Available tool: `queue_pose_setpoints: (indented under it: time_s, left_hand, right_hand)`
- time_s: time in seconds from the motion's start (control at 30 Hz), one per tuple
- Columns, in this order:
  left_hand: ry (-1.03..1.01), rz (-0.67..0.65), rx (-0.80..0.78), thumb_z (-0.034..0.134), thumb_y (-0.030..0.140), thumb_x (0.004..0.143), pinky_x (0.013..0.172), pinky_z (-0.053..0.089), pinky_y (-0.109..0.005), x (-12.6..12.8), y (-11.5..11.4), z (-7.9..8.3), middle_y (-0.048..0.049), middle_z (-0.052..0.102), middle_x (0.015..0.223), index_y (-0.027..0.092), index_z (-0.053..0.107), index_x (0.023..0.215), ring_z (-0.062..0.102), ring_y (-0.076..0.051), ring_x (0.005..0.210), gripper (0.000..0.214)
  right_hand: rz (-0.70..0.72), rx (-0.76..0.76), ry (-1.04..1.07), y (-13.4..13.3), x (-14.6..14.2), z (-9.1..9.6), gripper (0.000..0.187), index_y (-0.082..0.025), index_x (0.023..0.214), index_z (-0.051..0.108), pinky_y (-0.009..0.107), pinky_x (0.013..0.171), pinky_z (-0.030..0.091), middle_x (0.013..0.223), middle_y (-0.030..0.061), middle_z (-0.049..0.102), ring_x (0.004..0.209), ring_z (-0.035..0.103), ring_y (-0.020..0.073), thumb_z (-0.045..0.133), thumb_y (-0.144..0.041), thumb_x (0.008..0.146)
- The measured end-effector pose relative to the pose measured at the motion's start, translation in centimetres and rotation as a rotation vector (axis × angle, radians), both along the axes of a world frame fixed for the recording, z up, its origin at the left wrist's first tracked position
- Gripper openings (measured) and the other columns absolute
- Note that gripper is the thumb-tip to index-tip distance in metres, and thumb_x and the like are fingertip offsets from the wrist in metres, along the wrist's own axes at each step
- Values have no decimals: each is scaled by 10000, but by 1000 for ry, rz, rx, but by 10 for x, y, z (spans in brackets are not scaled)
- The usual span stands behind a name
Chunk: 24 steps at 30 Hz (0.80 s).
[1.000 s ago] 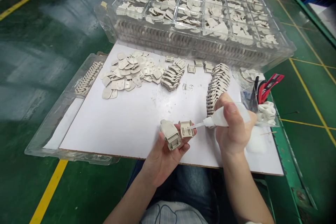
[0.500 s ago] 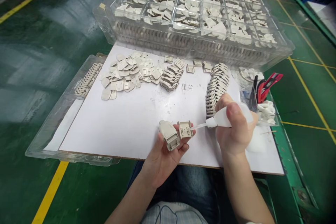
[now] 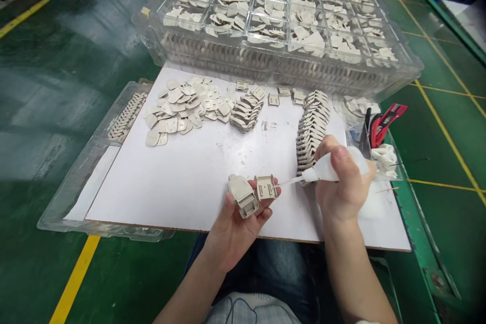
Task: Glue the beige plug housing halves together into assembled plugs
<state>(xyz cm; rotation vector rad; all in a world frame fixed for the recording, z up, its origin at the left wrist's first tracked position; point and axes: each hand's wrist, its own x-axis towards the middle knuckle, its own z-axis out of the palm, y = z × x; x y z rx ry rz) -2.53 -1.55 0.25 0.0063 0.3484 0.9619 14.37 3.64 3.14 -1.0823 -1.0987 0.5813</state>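
Bottle [image 3: 327, 168] farther right, nozzle [image 3: 290, 181] too; nearer edge of slotted piece [image 3: 265, 187]

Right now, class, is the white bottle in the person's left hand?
No, the right hand grips the white bottle, while the left hand holds two beige parts.

Beige parts [image 3: 190, 104] lie on a white board [image 3: 170, 177].

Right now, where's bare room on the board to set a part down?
Widest: white board left of the left hand, nearer than the loose plate pile. Smaller: between the short row and long row, dark-marked. Crowded: far edge, and around the right hand and bottle.
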Motion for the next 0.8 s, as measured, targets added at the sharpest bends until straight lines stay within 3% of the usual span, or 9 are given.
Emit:
queue_pose_setpoints:
  time_s: [0.13, 0.23, 0.3, 0.4, 0.5, 0.7, 0.8]
  left_hand:
    - [-18, 2, 10, 736, 486, 821, 810, 520, -179, 0, 1, 0, -75, 710, 1253, 244, 782, 1007, 670, -188, 1152, 309]
    - [-22, 11, 4, 746, 469, 815, 815, 530, -180, 0, 1, 0, -70, 715, 1247, 237, 784, 1000, 672, -187, 1153, 299]
    - [-30, 19, -9, 762, 465, 799, 810, 538, -182, 0, 1, -1, -64, 721, 1237, 233, 787, 992, 676, -192, 1147, 302]
    - [-40, 22, -40, 784, 466, 773, 809, 549, -191, -1, 0, -2, -63, 726, 1227, 230, 793, 981, 680, -209, 1143, 315]
    - [-28, 25, -76, 806, 459, 748, 823, 556, -204, -1, 0, -1, -68, 724, 1230, 223, 799, 969, 682, -227, 1139, 323]
    - [-35, 41, -91, 825, 447, 726, 829, 562, -212, 0, 1, 1, -84, 736, 1188, 208, 805, 946, 694, -233, 1109, 325]
    - [-36, 45, -117, 837, 430, 716, 835, 571, -220, -2, 2, 2, -94, 732, 1202, 196, 803, 939, 690, -239, 1123, 325]
  right_hand:
    - [-16, -109, 194, 5, 2, 9, 510, -208, 580, 448, 286, 533, 282, 588, -30, 289, 561, 330, 124, 678, -591, 826]
    - [101, -279, 248, 11, 10, 17, 424, -221, 734, 605, 271, 549, 336, 673, -7, 454, 631, 447, 140, 661, -634, 814]
    - [182, -346, 80, 17, 17, 20, 331, -234, 861, 683, 287, 646, 406, 823, 20, 588, 768, 545, 164, 678, -562, 826]
    - [233, -378, -420, 31, 23, 23, 206, -232, 936, 720, 337, 808, 419, 994, 36, 683, 945, 592, 206, 697, -410, 833]
    - [241, -432, -735, 50, 19, 19, 183, -199, 976, 683, 340, 777, 415, 984, 45, 713, 928, 623, 216, 665, -283, 815]
    - [212, -580, -925, 72, 7, 9, 273, -178, 1010, 588, 354, 747, 469, 846, 34, 683, 715, 625, 190, 650, -208, 746]
    - [211, -448, -872, 56, 13, 24, 414, -195, 1126, 569, 380, 774, 505, 1042, 78, 710, 891, 673, 238, 706, -259, 740]
